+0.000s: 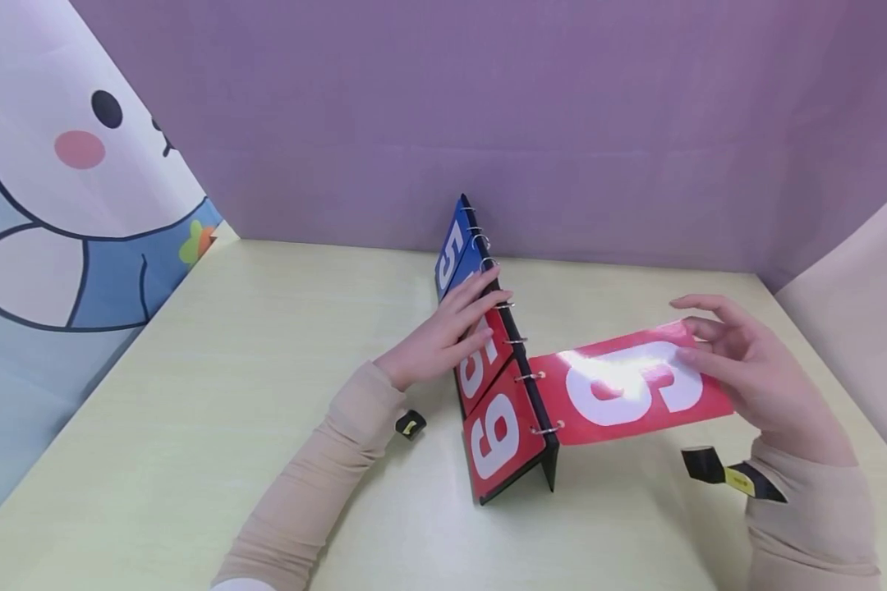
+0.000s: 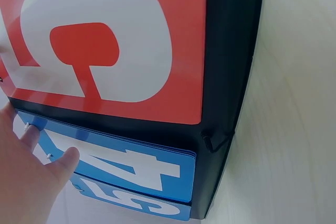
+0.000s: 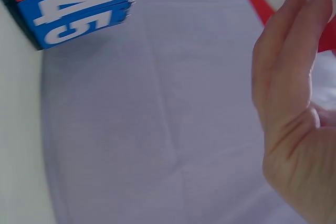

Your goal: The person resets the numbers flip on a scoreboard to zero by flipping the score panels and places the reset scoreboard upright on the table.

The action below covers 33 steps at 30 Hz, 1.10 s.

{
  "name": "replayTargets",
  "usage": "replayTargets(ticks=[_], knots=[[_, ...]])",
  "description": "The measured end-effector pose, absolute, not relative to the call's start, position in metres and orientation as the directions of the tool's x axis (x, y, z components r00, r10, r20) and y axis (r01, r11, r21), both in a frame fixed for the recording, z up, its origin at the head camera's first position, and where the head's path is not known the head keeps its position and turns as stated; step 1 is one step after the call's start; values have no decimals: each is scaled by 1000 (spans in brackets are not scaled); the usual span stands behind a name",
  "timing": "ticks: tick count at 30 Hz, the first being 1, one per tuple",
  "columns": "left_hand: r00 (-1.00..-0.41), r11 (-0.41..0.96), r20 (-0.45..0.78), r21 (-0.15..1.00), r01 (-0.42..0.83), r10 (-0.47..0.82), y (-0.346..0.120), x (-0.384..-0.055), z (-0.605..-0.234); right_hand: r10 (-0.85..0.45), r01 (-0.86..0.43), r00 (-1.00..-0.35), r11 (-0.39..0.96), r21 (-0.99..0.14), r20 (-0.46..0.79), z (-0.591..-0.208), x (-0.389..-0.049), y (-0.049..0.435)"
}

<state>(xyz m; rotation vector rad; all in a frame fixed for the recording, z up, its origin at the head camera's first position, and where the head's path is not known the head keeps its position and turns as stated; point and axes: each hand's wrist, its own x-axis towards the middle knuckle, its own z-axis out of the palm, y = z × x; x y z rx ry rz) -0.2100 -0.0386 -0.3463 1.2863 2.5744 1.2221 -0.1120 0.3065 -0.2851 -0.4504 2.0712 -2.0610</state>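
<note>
A black flip scoreboard (image 1: 535,402) stands tent-like on the table, with red and blue number cards on metal rings along its top edge. My left hand (image 1: 443,336) rests on its face, fingers stretched out to the ring edge and partly covering the middle cards. In the left wrist view the thumb touches the blue card with a 4 (image 2: 147,169). My right hand (image 1: 757,377) pinches the outer end of a red number card (image 1: 554,394), thumb on top. That card is swung over to the right, still on its rings. A red 9 card (image 1: 498,435) lies at the near end.
A wooden-coloured table (image 1: 192,410) carries the scoreboard. Behind it hangs a purple cloth (image 1: 488,98), and a cartoon-printed cloth (image 1: 59,205) is at the left. A black-and-yellow strap (image 1: 739,478) is on the right wrist; a small black piece (image 1: 410,424) shows beside the left wrist.
</note>
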Motion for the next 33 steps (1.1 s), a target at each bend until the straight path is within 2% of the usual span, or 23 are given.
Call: replayTargets(ticks=[4,10,15,20,24,28,33], knots=[[-665,359,306,651,668,682,-39,-209,-346,-293,-126,-946,-60,-990,138,-275,-100,301],[-667,364,301,652,666,681,-39,-209,-345,-177,-287,-939,-60,-956,294,-266,-78,281],[-662,357,308,649,672,684,-39,-209,-346,-41,-384,-922,-14,-923,384,-261,-65,258],[-655,350,313,647,677,688,-39,-210,-347,47,-482,-876,-84,-872,480,-263,-58,239],[-652,347,317,646,680,689,-39,-210,-347,-40,-554,-823,-159,-817,566,-268,-59,227],[-651,346,321,644,682,688,-39,-210,-347,-145,-562,-794,-198,-803,591,-269,-59,218],[-652,350,319,641,683,688,-39,-210,-346,-208,-590,-748,-224,-775,630,-271,-60,213]])
